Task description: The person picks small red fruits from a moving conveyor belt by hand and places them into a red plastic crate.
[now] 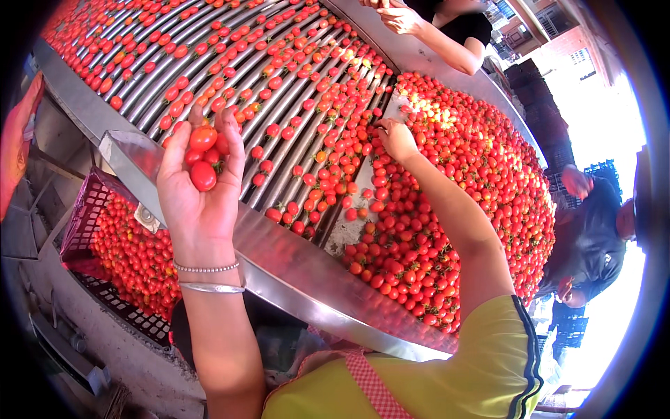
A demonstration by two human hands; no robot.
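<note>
red toms [203, 176] in l grip [197, 201], r grip [398, 142] at tom pile [481, 167]

Orange item [19, 143], one: cut off at the left rim (its kind cannot be told). Metal frame [59, 167], one: thin-barred, placed near the orange item. Person [447, 45], one: seen only in part at the top edge, a black sleeve [477, 26] being worn. Second person [590, 234], one: dressed in dark clothing, seen at far right. Dark crates [532, 105], several: stacked at upper right. Bluish crates [569, 329]: partly hidden near the second person. Building [569, 45], one: pink-walled, glimpsed at upper right.
</note>
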